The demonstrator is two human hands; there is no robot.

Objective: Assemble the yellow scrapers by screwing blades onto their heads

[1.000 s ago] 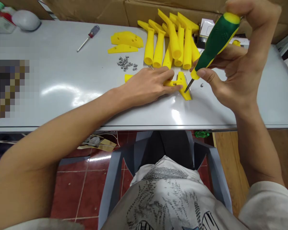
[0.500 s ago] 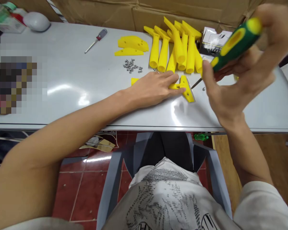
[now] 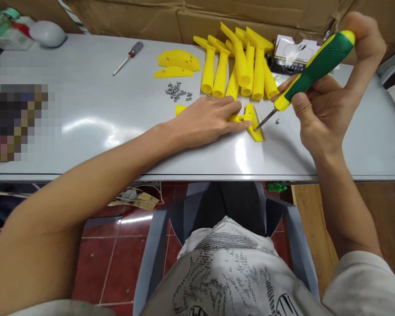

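Observation:
My left hand (image 3: 210,116) is closed over the handle of a yellow plastic scraper (image 3: 254,134), pressing it flat on the table. The scraper's head sticks out past my fingertips, with a thin metal blade along its far right side. My right hand (image 3: 329,103) grips a green and yellow screwdriver (image 3: 322,61), slanted down to the left. Its metal tip meets the scraper head near the lower hole, where a screw seems to sit. A small loose screw (image 3: 277,121) lies to the right of the scraper.
Several yellow scraper handles (image 3: 220,72) lie together at the back, beside yellow head plates (image 3: 177,60) and a pile of screws (image 3: 176,91). A second screwdriver (image 3: 128,58) rests left of them. A printed card box (image 3: 291,55) stands behind my right hand, before cardboard (image 3: 145,19).
The screwdriver has moved left and down, its tip shifting from beside the blade onto the scraper head. My right hand has turned with it; my left hand keeps its hold.

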